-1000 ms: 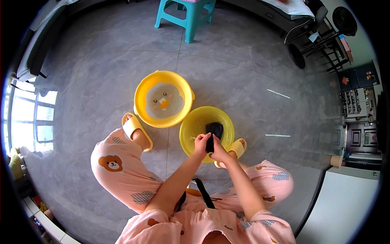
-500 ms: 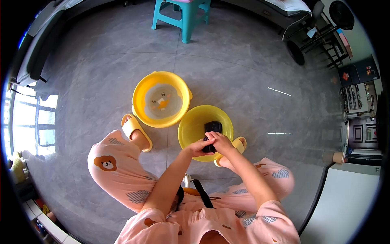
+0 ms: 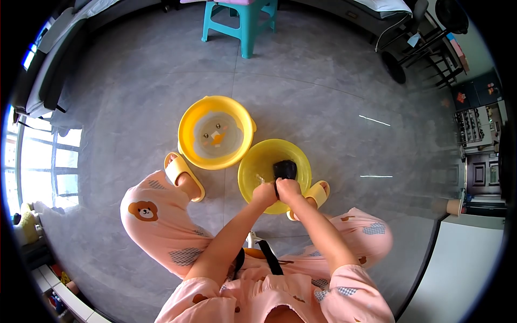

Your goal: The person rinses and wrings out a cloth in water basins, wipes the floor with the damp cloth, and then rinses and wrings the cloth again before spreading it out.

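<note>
A black cloth (image 3: 285, 169) lies partly in the translucent yellow basin (image 3: 250, 161), its near end running up between my two hands. My left hand (image 3: 264, 194) is closed round the cloth at the basin's near side. Right beside it, my right hand (image 3: 288, 188) is also closed on the cloth, the two fists almost touching. Most of my fingertips are hidden beneath the hands. Touching this basin on its upper left is a deeper yellow basin (image 3: 188, 116) with a duck face on its pale bottom.
Yellow slippers (image 3: 180, 175) are on my feet, one left of the basins and the other (image 3: 319, 195) against the right side of the translucent one. A teal stool (image 3: 247, 27) stands at the far side. A white cabinet (image 3: 463, 264) is at the right.
My hands were pinching the cloth, then lay overlapped with fingers extended on it; now they are two fists side by side, gripping its near end.
</note>
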### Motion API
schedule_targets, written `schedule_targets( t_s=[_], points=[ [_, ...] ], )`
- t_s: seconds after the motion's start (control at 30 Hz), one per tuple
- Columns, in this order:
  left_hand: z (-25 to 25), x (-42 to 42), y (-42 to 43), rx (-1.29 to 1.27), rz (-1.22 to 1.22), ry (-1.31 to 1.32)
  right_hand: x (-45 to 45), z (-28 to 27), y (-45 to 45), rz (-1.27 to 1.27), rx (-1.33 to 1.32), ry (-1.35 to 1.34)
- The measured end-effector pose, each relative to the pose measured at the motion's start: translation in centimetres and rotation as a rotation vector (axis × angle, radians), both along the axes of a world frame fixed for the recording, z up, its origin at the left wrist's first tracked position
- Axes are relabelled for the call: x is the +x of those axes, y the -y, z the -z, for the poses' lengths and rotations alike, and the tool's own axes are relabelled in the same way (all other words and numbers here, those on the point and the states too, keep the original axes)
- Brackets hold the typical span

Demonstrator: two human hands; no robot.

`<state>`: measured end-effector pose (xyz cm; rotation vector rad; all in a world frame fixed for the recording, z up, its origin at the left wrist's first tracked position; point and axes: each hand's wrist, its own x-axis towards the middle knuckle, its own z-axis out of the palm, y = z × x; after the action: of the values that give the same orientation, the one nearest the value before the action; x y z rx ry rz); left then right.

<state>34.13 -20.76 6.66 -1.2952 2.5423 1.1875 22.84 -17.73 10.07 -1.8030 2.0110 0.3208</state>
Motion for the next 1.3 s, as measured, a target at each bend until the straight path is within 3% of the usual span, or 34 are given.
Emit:
schedule_targets(
  t_s=[0.17, 0.33, 0.43, 0.47, 0.53, 0.67, 0.7, 0.8, 0.87, 0.93, 1.03, 1.13, 1.23, 1.3],
  points=[
    [-0.5, 0.5, 1.1, -0.273, 0.371, 0.075, 0.9, 0.0, -1.3, 0.373, 0.174, 0.251],
    [-1.0, 0.8, 2.8, -0.399, 0.636, 0.003, 0.8, 3.2, -2.4, 0.44, 0.198, 0.465],
    [-2.7, 0.7, 4.1, -0.369, 0.676, 0.067, 0.9, 3.5, -1.9, 0.536, 0.196, 0.684],
    [-4.1, 0.4, 5.5, -0.281, 0.752, 0.196, 1.4, 3.3, -1.3, 0.599, 0.156, 0.768],
    [-4.4, 0.8, 7.7, -0.252, 0.511, 0.118, 1.9, 2.2, 0.8, 0.638, 0.162, 0.933],
    [-8.7, 4.2, 15.6, -0.207, 0.682, 0.139, 3.7, -3.5, 5.6, 0.583, 0.044, 1.222],
    [-9.9, 5.1, 17.3, -0.084, 0.663, 0.289, 4.2, -3.4, 6.8, 0.54, 0.006, 1.258],
    [-7.8, 9.8, 22.6, 0.146, 0.546, 0.228, 5.4, 1.7, 10.4, 0.286, -0.308, 1.254],
    [-5.0, 11.7, 24.9, 0.37, 0.349, 0.28, 6.6, 1.8, 12.8, 0.719, 0.009, 1.406],
    [-4.5, 13.0, 26.0, 0.62, 0.004, 0.235, 8.4, 4.3, 15.5, 1.095, -0.117, 1.668],
    [-1.6, 14.3, 26.7, 0.754, -0.374, 0.106, 9.0, 9.4, 18.8, 1.373, -0.018, 1.603],
    [4.2, 14.0, 27.0, -0.033, -0.494, 0.246, 9.8, 13.9, 20.7, 1.437, -0.038, 1.295],
    [8.0, 12.9, 27.9, -0.038, -0.485, 0.148, 10.5, 15.0, 22.7, 1.507, -0.111, 1.089],
    [10.0, 11.8, 27.9, -0.055, -0.398, 0.129, 11.1, 14.7, 25.0, 1.418, -0.102, 1.096]
  ],
)
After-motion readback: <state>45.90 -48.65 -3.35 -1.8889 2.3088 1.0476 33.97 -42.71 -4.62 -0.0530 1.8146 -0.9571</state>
